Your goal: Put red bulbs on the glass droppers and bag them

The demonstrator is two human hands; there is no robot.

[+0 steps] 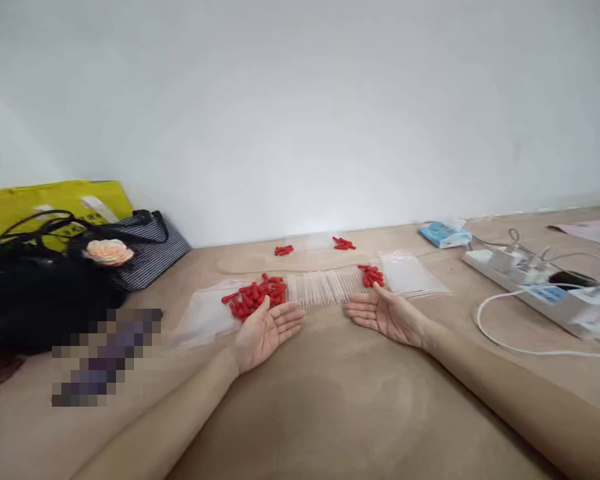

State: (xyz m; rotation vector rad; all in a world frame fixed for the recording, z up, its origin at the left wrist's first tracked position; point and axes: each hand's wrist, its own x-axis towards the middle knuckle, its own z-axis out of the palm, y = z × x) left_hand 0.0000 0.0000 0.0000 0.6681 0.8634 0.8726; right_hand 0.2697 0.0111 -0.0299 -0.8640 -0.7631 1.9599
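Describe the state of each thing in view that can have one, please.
Left hand, open, palm showing
Right hand, open, palm showing
Red pieces, loose in piles
Thin sticks, laid in a row
Clear bags, lying flat
Power strip, plugs inserted
Tissue pack, apparently open

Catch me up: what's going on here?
A person's left hand is open beside a large pile of red pieces; the right hand is open beside a smaller red pile. Neither grasps anything. Between the piles lies a row of thin pale sticks, with plastic bags on the outer sides.
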